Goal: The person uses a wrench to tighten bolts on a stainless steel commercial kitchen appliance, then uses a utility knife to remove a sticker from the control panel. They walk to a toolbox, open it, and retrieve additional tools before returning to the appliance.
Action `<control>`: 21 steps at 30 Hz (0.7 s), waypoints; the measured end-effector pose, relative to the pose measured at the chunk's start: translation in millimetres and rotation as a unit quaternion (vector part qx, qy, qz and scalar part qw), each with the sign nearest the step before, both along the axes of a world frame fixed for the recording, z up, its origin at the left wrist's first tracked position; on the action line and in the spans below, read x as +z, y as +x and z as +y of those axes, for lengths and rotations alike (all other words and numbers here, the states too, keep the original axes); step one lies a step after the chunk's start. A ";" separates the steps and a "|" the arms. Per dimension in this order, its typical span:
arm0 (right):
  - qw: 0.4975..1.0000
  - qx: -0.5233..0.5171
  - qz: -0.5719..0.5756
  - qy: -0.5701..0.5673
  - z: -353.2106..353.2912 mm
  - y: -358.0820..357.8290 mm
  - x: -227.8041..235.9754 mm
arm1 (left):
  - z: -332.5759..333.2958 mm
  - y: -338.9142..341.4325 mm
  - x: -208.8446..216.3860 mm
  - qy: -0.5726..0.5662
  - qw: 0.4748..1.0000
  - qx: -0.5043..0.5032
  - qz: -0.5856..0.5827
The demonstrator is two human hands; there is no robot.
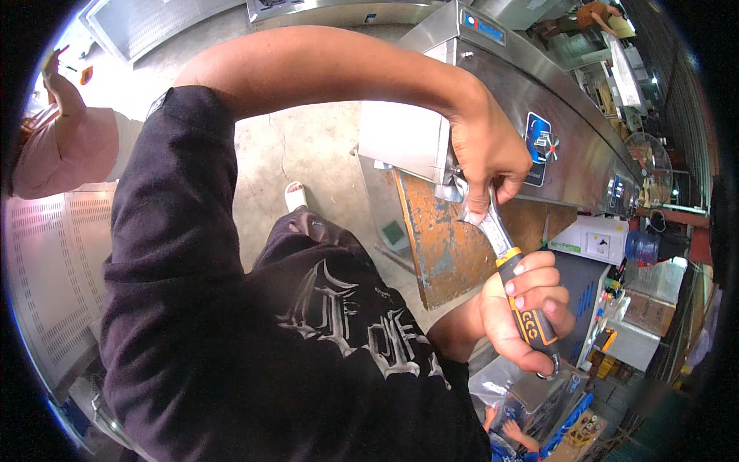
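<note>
An adjustable wrench (496, 237) with a black-and-yellow handle slants across in front of me. My right hand (541, 282) is closed round its handle. Bent over the wrench's head, my left hand (494, 146) has its thumb and fingers pressed on the metal near the jaws. The jaws sit close to the lower corner of a stainless steel appliance (493, 85); whether they grip anything there is hidden by my fingers. A red-marked control knob (550, 146) on a blue panel is just right of my left hand.
Below the appliance stands a worn, paint-chipped board (439, 246). A white box (596, 237) and a blue water bottle (640, 246) are at right. Perforated metal panels (54, 277) stand at left. Other people are at left (69, 150), far upper right (596, 17) and lower right (512, 439).
</note>
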State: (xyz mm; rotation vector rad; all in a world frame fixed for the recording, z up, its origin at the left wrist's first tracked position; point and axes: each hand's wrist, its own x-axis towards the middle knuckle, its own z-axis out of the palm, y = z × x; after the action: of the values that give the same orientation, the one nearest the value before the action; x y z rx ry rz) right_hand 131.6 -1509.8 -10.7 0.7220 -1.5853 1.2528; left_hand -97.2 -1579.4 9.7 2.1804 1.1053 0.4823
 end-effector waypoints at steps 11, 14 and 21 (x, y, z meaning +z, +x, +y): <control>1.000 -0.012 0.012 -0.015 -5.1 0.7 -4.8 | -5.8 0.9 -5.6 0.062 0.998 0.009 0.020; 0.999 0.001 0.031 -0.036 -9.1 -0.5 -3.3 | -5.1 -1.1 -11.8 0.104 0.994 -0.021 -0.004; 0.995 0.036 0.078 -0.057 -11.9 -8.2 -3.0 | -3.3 -7.0 -16.7 0.053 0.990 -0.050 -0.122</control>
State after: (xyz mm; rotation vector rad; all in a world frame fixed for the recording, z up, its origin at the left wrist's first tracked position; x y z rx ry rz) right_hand 123.3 -1521.7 -13.7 0.7896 -1.3616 1.2957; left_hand -104.2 -1582.7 -7.0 2.1859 0.8507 0.7548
